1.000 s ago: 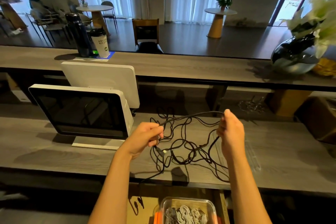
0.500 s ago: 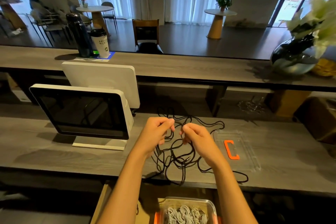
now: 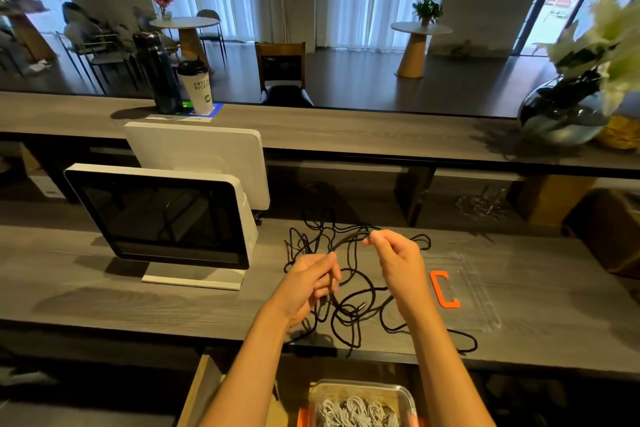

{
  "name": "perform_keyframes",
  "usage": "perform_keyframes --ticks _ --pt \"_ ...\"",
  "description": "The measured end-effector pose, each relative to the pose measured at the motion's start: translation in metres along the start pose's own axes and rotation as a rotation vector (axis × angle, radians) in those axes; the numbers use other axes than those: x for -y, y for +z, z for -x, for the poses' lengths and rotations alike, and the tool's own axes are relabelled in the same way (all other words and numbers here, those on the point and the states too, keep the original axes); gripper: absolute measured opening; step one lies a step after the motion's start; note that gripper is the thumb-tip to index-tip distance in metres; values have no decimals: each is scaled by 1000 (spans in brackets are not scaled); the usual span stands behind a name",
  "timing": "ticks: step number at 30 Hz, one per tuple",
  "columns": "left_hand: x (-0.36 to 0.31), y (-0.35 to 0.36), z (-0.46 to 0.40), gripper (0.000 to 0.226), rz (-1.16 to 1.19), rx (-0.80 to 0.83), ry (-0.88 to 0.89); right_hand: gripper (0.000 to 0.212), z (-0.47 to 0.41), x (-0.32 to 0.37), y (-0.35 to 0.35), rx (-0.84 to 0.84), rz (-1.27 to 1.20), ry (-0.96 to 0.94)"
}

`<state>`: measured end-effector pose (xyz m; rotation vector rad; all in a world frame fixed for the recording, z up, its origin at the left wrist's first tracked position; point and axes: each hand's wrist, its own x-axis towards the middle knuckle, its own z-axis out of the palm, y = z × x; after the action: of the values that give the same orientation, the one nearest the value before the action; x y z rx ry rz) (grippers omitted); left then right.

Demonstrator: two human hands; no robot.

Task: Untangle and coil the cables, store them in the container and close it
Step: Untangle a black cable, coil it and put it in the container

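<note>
I see a grey wood-grain counter carrying a tangled black cable that sprawls under and around my fingertips. Just right of my right fingers lies a clear lid with an orange clip. Well left of my left fingers stands a white-framed monitor.

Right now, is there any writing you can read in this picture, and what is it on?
"ANYTI... NICE TI...", partly cut off as the side curves away: on the white paper cup on the upper counter.
Blue and green card under the cup: print too small to read.
No other text is legible.
</note>
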<state>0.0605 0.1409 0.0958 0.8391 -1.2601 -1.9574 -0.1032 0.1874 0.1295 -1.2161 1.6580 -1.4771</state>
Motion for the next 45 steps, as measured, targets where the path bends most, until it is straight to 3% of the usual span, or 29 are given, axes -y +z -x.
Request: perform_keyframes --ticks 4,9,14,17,19,23,25,27,30,34,38,42,45 --pt "4 5 -1 27 84 -158 33 24 -1 -1 3 5 -17 28" --pt "-10 10 -5 30 229 -417 230 20 1 -8 6 145 -18 78" --pt "-41 -3 -1 35 863 -463 374 15 4 -16 0 272 12 105" --pt "-61 -13 7 34 1057 -485 399 13 4 -20 -6 334 29 90" --pt "-66 -19 9 34 892 -585 366 13 5 -18 -7 352 38 62" --pt "-56 -19 7 27 -166 -821 356 15 4 -7 -3 368 83 -27" --pt "-49 -12 4 27 -608 -767 292 17 4 1 0 349 79 -69" --pt "-45 -2 1 34 -799 -614 160 18 3 8 4 293 65 -104" --pt "-37 12 -1 57 -892 -384 -18 19 1 11 9 226 43 -120" --pt "-35 19 2 73 -773 -105 -78 19 0 2 10 130 33 -70" --pt "-31 17 1 49 -815 196 -95 16 -1 -2 8 111 39 -37" --pt "-35 14 5 50 -590 214 -112 13 -1 -2 6 89 -51 18" --pt "-39 7 5 50 -463 -120 -16 19 -2 -6 -1 87 -73 97"
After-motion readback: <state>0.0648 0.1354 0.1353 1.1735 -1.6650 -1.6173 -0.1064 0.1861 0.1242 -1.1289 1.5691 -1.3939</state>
